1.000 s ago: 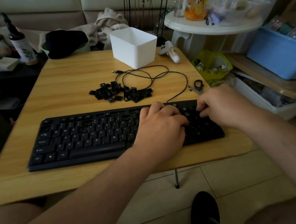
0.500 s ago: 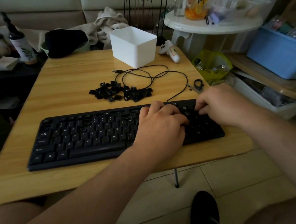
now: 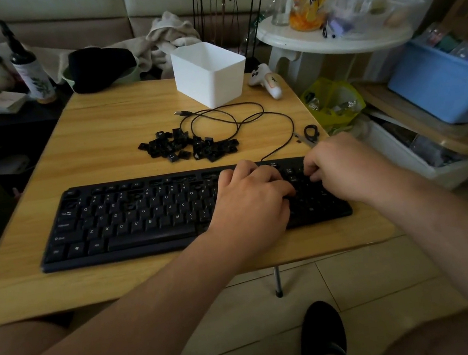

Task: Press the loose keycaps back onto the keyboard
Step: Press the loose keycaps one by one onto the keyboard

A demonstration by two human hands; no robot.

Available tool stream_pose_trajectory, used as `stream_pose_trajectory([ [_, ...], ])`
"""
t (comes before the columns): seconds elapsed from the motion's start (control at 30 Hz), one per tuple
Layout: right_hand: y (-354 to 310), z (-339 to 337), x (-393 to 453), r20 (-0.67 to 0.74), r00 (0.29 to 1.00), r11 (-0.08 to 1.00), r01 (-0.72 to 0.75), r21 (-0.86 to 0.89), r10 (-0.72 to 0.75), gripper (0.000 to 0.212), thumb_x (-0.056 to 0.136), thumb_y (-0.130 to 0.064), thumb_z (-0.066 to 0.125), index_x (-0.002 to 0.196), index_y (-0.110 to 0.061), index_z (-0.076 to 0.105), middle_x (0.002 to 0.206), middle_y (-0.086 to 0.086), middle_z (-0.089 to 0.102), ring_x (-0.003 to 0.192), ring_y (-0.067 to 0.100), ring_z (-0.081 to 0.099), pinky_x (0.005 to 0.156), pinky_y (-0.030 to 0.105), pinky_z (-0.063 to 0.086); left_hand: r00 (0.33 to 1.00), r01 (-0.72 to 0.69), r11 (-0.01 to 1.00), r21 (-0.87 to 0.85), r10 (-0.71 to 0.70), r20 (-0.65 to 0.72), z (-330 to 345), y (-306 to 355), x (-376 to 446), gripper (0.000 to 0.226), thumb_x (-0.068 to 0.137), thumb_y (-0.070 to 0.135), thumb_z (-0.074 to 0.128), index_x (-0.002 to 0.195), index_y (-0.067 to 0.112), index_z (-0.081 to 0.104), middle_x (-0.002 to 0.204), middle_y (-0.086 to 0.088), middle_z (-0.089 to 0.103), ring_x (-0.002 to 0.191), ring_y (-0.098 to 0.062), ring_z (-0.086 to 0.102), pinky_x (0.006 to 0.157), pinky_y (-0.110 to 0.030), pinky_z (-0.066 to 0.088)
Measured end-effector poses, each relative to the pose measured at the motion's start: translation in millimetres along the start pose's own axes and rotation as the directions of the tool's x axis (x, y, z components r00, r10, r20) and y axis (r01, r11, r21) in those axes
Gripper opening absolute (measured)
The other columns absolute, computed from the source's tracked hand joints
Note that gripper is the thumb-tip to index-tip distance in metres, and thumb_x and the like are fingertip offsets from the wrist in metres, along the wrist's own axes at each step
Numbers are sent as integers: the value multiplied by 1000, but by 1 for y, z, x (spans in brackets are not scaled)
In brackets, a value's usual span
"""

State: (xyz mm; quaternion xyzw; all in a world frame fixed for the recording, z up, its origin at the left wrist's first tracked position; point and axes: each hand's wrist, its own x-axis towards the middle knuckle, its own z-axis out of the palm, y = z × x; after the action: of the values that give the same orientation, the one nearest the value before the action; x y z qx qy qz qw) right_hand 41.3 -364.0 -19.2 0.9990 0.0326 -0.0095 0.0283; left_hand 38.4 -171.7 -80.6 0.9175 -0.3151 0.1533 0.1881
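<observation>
Pressing seems to be under way at the right end of the keyboard [image 3: 147, 217], where both hands sit close together over the number-pad area. The left hand [image 3: 250, 205] lies knuckles-up with its fingers curled down onto the keys; the right hand [image 3: 343, 167] is curled the same way just beside it. Whether either one pinches a keycap under its fingertips I cannot tell, since the backs of the hands hide that spot.

The loose keycaps [image 3: 192, 148] lie in a heap on the table [image 3: 104, 130], behind the keyboard and partly tangled with the loops of its cable [image 3: 227, 117]. They look like small, light, hard plastic shells, likely a little slick, so each is best pinched by two opposite sides, set square over its socket and pushed straight down from the top face. A tilted cap probably will not seat, and the thin stem underneath could snap if forced.

They are black with pale lettering, tumbled at all angles, some face up and some showing a hollow underside. The keyboard is black too, long and flat, lying along the near edge of the table, with most letter keys in place and a few darker gaps that may be open sockets.
</observation>
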Motion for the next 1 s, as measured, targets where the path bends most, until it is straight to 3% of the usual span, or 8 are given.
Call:
stream_pose_trajectory([
  [0.1,-3,0,1,-3,1000,1000,-14,-6,14,20,92,-7,70,99,-23,79,88,-3,64,84,13,58,65,24,42,1000,-2,1000,3,2,0,1,0,1,28,95,41,53,114,43,74,123,17,65,121,-23,48,95,-45,39],
  [0.27,1,0,1,-19,998,995,-56,86,58,18,93,-10,73,101,-25,80,100,0,68,106,17,63,75,24,42,1000,0,1000,2,0,4,1,0,1,28,96,41,53,116,43,73,125,16,65,122,-23,48,95,-45,38],
  [0.4,2,5,1,10,999,996,-38,81,37,24,90,-5,73,94,-27,79,86,-6,64,84,12,61,68,25,46,1000,-5,1000,-1,5,3,1,-1,-1,28,96,40,53,115,43,74,123,16,65,121,-23,48,94,-45,39],
  [0.47,3,6,3,14,1000,997,-25,74,24,23,90,-7,74,93,-29,79,88,-7,67,87,11,62,71,25,47,1000,-8,1000,-7,8,0,1,-1,-1,28,96,40,53,115,42,74,123,16,65,121,-23,48,94,-45,39],
  [0.57,12,2,3,-5,996,964,-80,253,84,13,92,-18,76,96,-31,78,96,-9,69,94,10,62,72,25,45,1000,-6,1000,-21,6,6,0,-2,0,28,96,40,54,116,43,73,123,17,64,121,-22,47,95,-44,38],
  [0.7,24,-1,1,-41,977,864,-165,476,209,10,87,-21,81,85,-27,73,86,-5,69,81,12,63,65,29,50,1000,-2,1000,-28,2,17,-1,-1,0,27,97,41,55,116,43,73,123,18,64,122,-22,46,95,-44,37],
  [0.87,18,2,4,21,977,886,-202,418,213,16,82,-26,86,77,-26,71,80,-6,68,77,11,63,60,28,44,999,1,999,-32,0,36,-6,-2,2,26,99,41,53,115,44,73,123,21,66,122,-18,45,98,-43,34],
  [1.0,17,-1,8,38,978,890,-200,410,203,15,81,-28,87,77,-26,72,82,-5,70,78,10,63,63,30,49,998,36,999,-8,-36,43,-16,-16,15,26,101,41,51,117,44,71,116,21,71,119,-16,52,99,-44,36],
])
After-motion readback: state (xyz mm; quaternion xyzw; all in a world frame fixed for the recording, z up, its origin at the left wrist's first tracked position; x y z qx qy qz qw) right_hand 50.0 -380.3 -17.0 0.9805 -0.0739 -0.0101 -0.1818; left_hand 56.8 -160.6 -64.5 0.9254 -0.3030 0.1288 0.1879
